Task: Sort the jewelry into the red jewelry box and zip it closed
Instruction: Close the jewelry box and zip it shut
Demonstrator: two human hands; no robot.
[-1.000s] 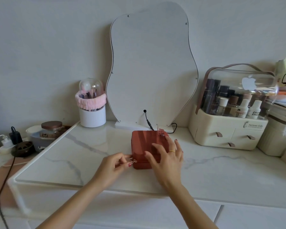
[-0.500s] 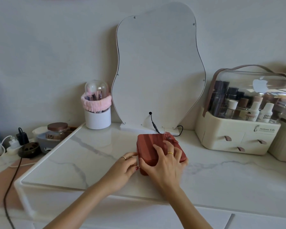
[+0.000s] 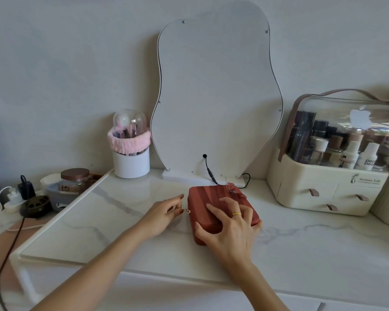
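Since a second ago, the left hand (image 3: 164, 213) has drawn the zipper pull (image 3: 187, 211) from the front edge along the red jewelry box's (image 3: 213, 203) left side. It pinches the pull there, the remaining track running away toward the mirror (image 3: 216, 97). The right hand (image 3: 231, 230) presses spread fingers on the lid, box mid-table.

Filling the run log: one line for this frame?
stage: zipping | left hand: pinches zipper pull | right hand: holds box down | lid: down

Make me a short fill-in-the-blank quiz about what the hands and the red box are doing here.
1. The left hand pinches the ____ at the red jewelry box's side.
2. The right hand presses on the box's ____.
3. A gold ____ sits on a right-hand finger.

Missing words: zipper pull; lid; ring
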